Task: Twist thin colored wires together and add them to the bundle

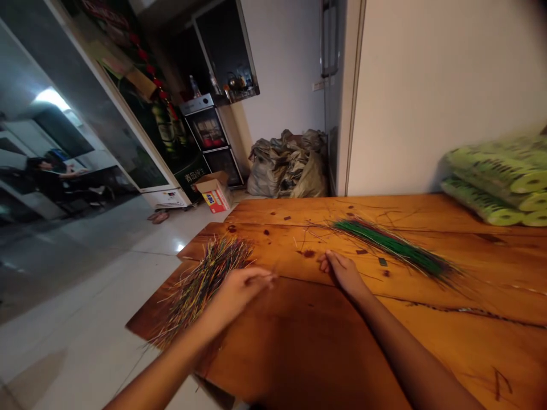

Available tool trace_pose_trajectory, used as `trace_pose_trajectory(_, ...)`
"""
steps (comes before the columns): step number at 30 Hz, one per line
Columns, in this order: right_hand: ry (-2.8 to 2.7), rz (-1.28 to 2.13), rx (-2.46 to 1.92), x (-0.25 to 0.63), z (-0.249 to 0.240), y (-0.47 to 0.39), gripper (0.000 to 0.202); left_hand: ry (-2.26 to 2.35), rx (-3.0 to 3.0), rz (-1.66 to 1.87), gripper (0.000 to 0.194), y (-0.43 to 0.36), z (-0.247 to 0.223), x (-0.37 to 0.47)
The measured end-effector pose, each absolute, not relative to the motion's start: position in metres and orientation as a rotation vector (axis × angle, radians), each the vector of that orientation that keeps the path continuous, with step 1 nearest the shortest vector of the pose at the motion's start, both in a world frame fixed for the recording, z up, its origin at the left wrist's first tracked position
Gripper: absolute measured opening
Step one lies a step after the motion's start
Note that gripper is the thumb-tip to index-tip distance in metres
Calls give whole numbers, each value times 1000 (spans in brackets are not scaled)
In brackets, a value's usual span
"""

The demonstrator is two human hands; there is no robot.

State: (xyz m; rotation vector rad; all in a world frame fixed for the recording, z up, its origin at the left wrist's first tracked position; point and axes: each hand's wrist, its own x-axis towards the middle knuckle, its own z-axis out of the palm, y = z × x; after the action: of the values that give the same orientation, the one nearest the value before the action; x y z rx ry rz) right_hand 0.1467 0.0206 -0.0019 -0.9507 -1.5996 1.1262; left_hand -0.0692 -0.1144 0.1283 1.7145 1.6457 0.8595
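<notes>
Both the left hand [243, 285] and right hand [345, 273] half-curl, any hold unclear, seemingly amid picking strands [200, 279] at the desk's [294, 319] left edge, which would call for delicate pinching.

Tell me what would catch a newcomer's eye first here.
Most likely the bright green bundle of thin strands, lying slantwise on the wooden table beyond the right hand. Next comes the tangled multicoloured heap of strands at the table's left end, beside the left hand. The stacked yellow-green rolls at the far right, by the pale wall, also stand out.
</notes>
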Motion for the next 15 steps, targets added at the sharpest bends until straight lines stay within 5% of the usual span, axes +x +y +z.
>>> trace_pose_trajectory(9, -1604, 1125, -952, 146, -8, 24, 45, 2599, 1555, 504, 26, -165, 128, -215)
trace_pose_trajectory(15, -1630, 1112, -939, 147, -9, 25, 43, 2630, 1713, 5, 31, -170, 125, -228)
